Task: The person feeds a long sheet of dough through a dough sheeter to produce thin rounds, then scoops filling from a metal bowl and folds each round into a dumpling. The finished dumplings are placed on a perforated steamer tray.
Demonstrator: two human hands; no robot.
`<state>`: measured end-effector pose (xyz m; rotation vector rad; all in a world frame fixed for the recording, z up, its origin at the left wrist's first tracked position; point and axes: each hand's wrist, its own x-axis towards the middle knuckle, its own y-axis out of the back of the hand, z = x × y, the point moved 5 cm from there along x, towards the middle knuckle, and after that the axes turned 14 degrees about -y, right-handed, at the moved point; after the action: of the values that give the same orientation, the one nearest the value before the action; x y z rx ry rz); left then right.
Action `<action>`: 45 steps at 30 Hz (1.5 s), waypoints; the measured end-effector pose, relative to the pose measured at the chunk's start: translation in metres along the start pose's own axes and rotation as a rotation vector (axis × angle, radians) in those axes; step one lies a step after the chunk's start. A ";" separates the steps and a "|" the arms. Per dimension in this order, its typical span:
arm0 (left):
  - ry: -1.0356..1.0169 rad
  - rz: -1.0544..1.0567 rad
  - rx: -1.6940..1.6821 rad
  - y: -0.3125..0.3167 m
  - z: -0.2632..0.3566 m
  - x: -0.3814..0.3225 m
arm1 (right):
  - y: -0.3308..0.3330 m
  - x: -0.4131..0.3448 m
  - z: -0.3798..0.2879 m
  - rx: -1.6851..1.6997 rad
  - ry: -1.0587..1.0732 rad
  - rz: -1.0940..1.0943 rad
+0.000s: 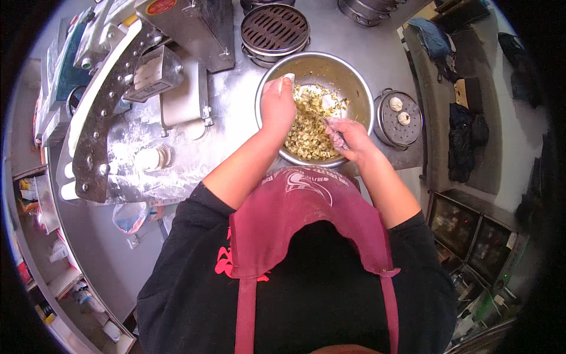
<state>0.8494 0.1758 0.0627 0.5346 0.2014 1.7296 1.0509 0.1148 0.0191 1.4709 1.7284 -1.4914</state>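
Observation:
Before me stands a large steel bowl (367,88) holding a chopped, yellow-green filling (309,139). Over the bowl's left side my left hand (278,106) is curled around a piece of white dough (289,77), of which only an edge shows. My right hand (352,136), dusted with white, grips a thin metal utensil (326,121) at the right of the filling. The utensil's far end is too small to make out. On a round perforated steamer tray (400,132) to the right sit two pleated buns (399,110).
A stack of round dough wrappers (152,158) lies on the floured steel table (185,181) at left. Behind it stands a dough machine (183,95) with a belt. A steamer with a slotted plate (275,28) is beyond the bowl, and more steamer pots (367,11) stand farther back.

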 end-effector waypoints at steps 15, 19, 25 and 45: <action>0.802 0.280 -1.266 -0.053 0.068 -0.009 | -0.040 -0.028 0.013 -1.275 1.151 0.751; 0.671 0.237 -1.302 -0.038 0.078 -0.009 | -0.050 -0.036 0.018 -1.278 1.318 0.736; 0.785 0.287 -1.315 -0.038 0.056 -0.013 | -0.055 -0.032 0.015 -1.410 1.034 0.777; 0.788 0.341 -1.400 -0.033 0.025 -0.012 | -0.068 -0.034 0.017 -1.517 1.062 0.768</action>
<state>0.8913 0.1679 0.0684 -1.1912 -0.5733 1.8571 0.9977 0.0941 0.0721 1.5322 1.5585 1.0692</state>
